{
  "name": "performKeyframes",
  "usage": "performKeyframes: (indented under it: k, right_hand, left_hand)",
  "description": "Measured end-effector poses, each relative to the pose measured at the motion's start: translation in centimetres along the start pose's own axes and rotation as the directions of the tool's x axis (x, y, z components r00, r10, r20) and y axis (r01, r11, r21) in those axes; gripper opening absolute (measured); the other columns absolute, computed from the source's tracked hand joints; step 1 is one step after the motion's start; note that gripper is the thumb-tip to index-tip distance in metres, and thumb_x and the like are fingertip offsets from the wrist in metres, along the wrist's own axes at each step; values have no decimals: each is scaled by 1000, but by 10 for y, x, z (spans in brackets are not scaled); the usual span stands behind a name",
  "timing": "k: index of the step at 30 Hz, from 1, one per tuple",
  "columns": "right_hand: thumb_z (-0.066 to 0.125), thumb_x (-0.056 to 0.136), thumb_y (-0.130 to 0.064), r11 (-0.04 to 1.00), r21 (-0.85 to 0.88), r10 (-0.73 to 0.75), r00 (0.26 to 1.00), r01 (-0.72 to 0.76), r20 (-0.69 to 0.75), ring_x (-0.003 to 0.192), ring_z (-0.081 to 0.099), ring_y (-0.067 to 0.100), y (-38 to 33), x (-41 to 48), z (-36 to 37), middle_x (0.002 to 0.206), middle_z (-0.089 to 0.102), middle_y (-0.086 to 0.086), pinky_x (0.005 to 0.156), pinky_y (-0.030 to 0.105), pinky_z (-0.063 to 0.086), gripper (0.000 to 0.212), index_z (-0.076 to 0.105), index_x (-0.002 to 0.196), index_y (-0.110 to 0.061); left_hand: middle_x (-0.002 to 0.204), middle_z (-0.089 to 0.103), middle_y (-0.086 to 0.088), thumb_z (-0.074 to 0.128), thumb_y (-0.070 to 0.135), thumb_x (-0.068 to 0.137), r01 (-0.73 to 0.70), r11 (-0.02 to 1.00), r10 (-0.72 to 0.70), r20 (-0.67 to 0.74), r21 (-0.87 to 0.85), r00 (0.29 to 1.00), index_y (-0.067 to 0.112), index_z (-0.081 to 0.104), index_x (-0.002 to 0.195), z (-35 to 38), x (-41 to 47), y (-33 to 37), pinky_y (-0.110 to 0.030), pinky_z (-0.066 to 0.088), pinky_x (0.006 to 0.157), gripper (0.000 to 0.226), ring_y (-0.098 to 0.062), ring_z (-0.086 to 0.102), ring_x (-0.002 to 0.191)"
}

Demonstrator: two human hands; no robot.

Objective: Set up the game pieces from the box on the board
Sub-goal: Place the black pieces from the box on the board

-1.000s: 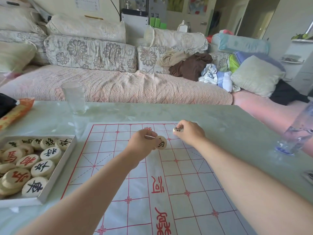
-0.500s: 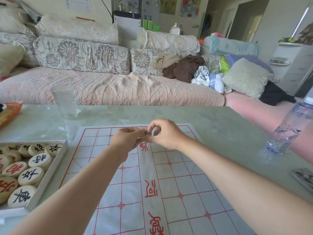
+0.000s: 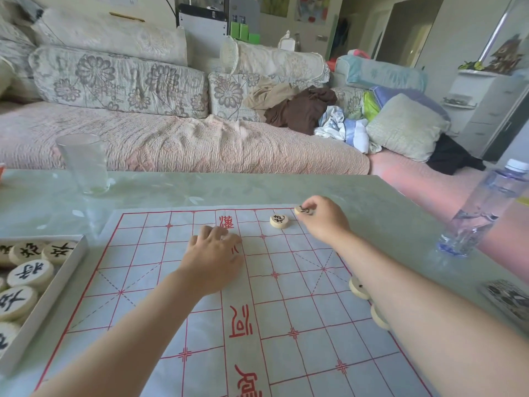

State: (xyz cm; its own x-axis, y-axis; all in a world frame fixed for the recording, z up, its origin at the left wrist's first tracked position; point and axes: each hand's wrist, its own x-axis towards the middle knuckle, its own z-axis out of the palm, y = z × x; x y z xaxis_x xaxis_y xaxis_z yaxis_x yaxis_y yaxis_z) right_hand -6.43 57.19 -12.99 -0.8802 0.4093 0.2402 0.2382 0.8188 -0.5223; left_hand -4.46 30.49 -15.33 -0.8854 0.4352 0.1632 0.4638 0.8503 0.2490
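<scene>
A paper board (image 3: 286,310) with a red grid lies on the table in front of me. One round wooden piece (image 3: 279,221) with a black character sits flat near the board's far edge. My right hand (image 3: 323,219) pinches a second piece (image 3: 301,210) at the far right corner of the board. My left hand (image 3: 213,259) rests palm down near the board's middle, fingers curled; nothing shows in it. The white box (image 3: 43,299) at the left holds several round pieces. Two more pieces (image 3: 359,287) show at the board's right edge, half hidden by my right forearm.
An empty drinking glass (image 3: 83,164) stands at the far left of the table. A plastic water bottle (image 3: 481,210) stands at the right, with a patterned flat object (image 3: 509,302) nearer me. A sofa with cushions and clothes runs behind the table.
My hands were together near the board's far middle; they have parted. One piece now lies on the board, my right hand moved right with another piece, and my left dropped onto the board.
</scene>
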Motion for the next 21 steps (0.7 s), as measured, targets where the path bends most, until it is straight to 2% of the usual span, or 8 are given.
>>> performKeyframes:
  k: [5, 9, 12, 16, 21]
  right_hand:
    - [65, 86, -46, 996, -60, 56, 996, -61, -69, 102, 63, 22, 27, 7, -6, 109, 66, -5, 84, 35, 51, 20, 64, 95, -29]
    - [67, 85, -43, 988, -137, 68, 998, -69, -11, 110, 59, 24, 29, 3, -3, 112, 67, -7, 85, 34, 50, 18, 66, 97, -31]
    - [65, 85, -42, 984, -148, 94, 996, -94, -10, 116, 53, 26, 21, -2, -5, 121, 56, 0, 88, 34, 46, 19, 68, 101, -32]
    - [60, 91, -31, 992, -124, -18, 998, 10, -61, 111, 55, 25, -9, -10, -14, 121, 53, 1, 84, 34, 47, 13, 67, 101, -30]
    - [60, 87, -27, 977, 101, -196, 979, 189, 65, 95, 63, 11, -81, -40, -10, 96, 68, -14, 83, 29, 50, 9, 65, 85, -34]
  left_hand:
    - [146, 34, 6, 37, 47, 95, -21, 999, 21, 22, 26, 1000, 39, 40, 137, 2, 0, -4, -39, 26, 108, 44, -20, 28, 134]
    - [148, 33, 5, 37, 50, 95, -23, 999, 22, 38, 29, 999, 38, 40, 139, 0, -3, -2, -40, 25, 110, 46, -21, 27, 135]
    - [149, 31, 4, 37, 51, 95, -16, 1000, 15, 51, 19, 999, 37, 39, 140, -1, -5, -1, -40, 23, 112, 47, -21, 25, 137]
    - [149, 32, 5, 39, 51, 95, -10, 1000, 10, 30, -8, 999, 36, 37, 142, -11, -8, -5, -39, 24, 111, 49, -20, 26, 137]
    - [142, 44, 6, 42, 48, 96, 29, 998, -33, -64, -56, 997, 32, 44, 140, -40, -17, -21, -38, 31, 107, 47, -20, 35, 131]
